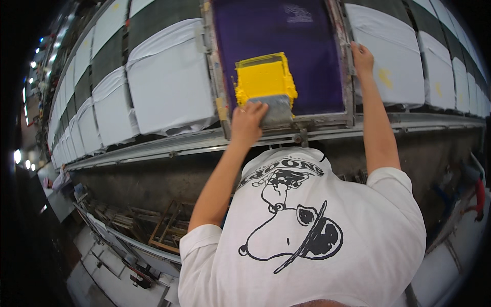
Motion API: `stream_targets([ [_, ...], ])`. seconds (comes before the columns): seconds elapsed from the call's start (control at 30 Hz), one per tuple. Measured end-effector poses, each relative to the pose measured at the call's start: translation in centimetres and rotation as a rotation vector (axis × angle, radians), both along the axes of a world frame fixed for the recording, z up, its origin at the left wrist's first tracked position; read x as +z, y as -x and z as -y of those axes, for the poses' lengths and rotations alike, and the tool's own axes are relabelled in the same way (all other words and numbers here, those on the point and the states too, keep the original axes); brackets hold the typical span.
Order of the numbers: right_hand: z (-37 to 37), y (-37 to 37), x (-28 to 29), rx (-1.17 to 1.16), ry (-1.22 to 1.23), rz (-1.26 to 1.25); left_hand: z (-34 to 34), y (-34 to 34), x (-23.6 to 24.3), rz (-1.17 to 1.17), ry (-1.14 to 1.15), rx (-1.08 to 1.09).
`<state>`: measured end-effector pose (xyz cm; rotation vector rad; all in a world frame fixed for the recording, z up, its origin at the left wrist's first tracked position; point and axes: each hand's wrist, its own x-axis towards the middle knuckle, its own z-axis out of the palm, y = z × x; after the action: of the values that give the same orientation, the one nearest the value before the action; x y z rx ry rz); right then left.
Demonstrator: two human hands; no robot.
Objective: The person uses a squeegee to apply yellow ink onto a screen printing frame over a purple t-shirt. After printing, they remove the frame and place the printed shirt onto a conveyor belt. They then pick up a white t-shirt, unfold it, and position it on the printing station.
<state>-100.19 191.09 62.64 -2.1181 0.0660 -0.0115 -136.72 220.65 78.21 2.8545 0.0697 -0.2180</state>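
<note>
A screen-printing frame (350,97) with dark purple mesh (319,71) lies in front of me. Thick yellow ink (262,79) covers a rough rectangle on its near left part. At the near edge of that ink, my left hand (247,123) is closed on a grey squeegee (277,108), whose blade touches the yellow. My right hand (362,60) has its fingers curled around the right side rail of the frame, and the fingertips are partly hidden.
White fabric pieces (171,77) lie on dark boards in a row to both sides; several on the right (386,61) carry yellow marks. A metal rail (194,142) runs along the near edge. Wooden frames (166,225) stand behind, and another person (480,197) is at the far right.
</note>
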Motion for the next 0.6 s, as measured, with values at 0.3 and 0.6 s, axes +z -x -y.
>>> stream_targets([
  [0.3, -3.7, 2.5, 14.9, -0.093, -0.549, -0.097, -2.8, 3.0, 6.9, 0.011, 0.101, 0.052],
  [0.6, -0.6, 2.9, 17.0, -0.121, -0.590, -0.144, 0.6, -0.2, 17.5, -0.114, 0.038, 0.146],
])
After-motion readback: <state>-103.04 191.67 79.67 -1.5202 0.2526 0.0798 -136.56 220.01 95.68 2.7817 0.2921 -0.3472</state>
